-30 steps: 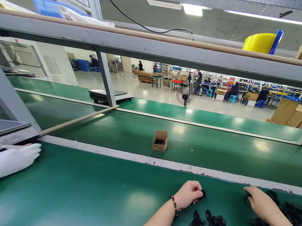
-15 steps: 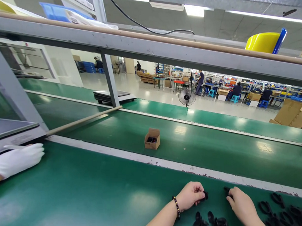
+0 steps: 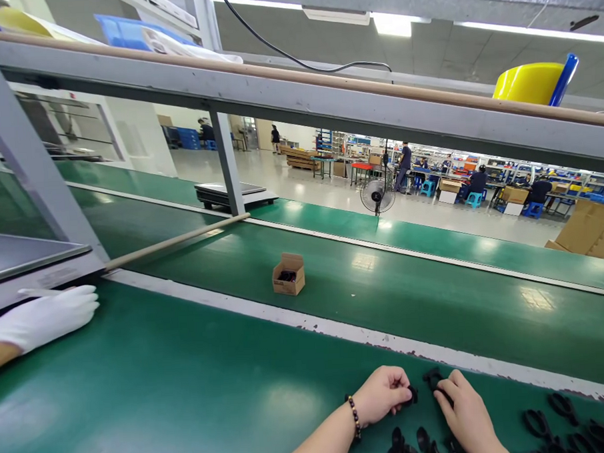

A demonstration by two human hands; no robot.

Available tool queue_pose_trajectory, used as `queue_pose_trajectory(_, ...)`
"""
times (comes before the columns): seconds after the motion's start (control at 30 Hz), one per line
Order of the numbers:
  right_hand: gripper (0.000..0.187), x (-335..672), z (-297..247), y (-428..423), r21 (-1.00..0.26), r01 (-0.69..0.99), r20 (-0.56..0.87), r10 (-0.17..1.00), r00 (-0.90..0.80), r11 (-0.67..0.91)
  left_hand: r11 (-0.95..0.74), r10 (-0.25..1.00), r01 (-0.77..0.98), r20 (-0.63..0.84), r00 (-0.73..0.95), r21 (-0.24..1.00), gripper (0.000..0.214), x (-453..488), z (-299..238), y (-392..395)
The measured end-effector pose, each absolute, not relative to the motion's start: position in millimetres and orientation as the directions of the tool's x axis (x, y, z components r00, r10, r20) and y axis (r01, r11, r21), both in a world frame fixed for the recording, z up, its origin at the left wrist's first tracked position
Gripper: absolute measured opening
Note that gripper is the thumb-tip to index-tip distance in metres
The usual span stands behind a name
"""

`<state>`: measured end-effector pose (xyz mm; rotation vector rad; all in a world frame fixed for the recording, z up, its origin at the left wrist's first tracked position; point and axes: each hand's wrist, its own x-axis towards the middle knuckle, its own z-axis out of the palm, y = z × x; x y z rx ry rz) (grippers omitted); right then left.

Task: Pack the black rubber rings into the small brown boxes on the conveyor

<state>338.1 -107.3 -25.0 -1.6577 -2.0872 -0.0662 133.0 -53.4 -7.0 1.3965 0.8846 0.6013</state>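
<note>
My left hand [image 3: 384, 398], with a beaded bracelet [image 3: 353, 416] on its wrist, pinches a small black plastic part [image 3: 412, 395] between thumb and fingertips. Close by on the right, my right hand [image 3: 465, 410] grips another black plastic piece [image 3: 431, 379], pointed toward the left hand. Fingers cover much of both pieces, and their exact kind is unclear. Below the hands lies a pile of black rounded parts [image 3: 399, 446] on the green work surface [image 3: 189, 385]. Black ring-shaped plastic parts [image 3: 563, 407] are heaped right of my right hand, cut off by the frame.
A co-worker's white-gloved hand [image 3: 50, 319] rests at the far left beside a grey flat-topped device [image 3: 33, 258]. Beyond the pale divider strip [image 3: 266, 313], a small open cardboard box [image 3: 289, 275] with dark contents sits on the green belt [image 3: 409, 285]. A shelf beam [image 3: 276, 97] crosses overhead.
My right hand has moved left with its black piece, nearer my left hand, which stays almost in place. The cardboard box has shifted left along the belt. The view has turned slightly.
</note>
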Motion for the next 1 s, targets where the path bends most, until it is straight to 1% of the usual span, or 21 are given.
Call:
queue_pose_trajectory(0.1,0.025,343.6,-27.9,-103.8,-0.285,0.914,0.394,0.905,-0.163,0.288,0.072,0.83,0.19,-0.164,0.532,0.979,0.028,131.2,-6.9,-52.8)
queue_pose_trajectory(0.23,0.022,341.3,-29.5,-103.8,-0.333,0.883,0.411,0.894,-0.179,0.33,-0.035,0.886,0.261,-0.091,0.455,0.965,0.019,127.7,-3.5,-51.3)
queue_pose_trajectory(0.3,0.023,339.9,-29.0,-104.5,-0.347,0.878,0.417,0.893,-0.17,0.33,-0.057,0.896,0.28,-0.075,0.437,0.958,0.017,126.9,-1.6,-51.1)
queue_pose_trajectory(0.47,0.021,340.8,-28.0,-105.1,-0.341,0.89,0.415,0.898,-0.146,0.302,-0.078,0.887,0.307,-0.075,0.455,0.948,0.013,126.8,0.6,-52.4)
queue_pose_trajectory(0.67,0.019,340.9,-26.5,-104.8,-0.35,0.871,0.457,0.875,-0.161,0.343,-0.087,0.886,0.31,-0.069,0.458,0.947,0.011,126.8,-0.1,-52.4)
queue_pose_trajectory(0.83,0.022,339.0,-23.5,-105.7,-0.367,0.867,0.44,0.884,-0.159,0.338,-0.087,0.885,0.32,-0.074,0.459,0.943,0.012,127.0,-1.1,-51.7)
queue_pose_trajectory(1.0,0.024,339.6,-24.3,-105.3,-0.352,0.874,0.43,0.887,-0.168,0.335,-0.102,0.884,0.318,-0.061,0.464,0.943,0.012,127.0,-0.2,-52.1)
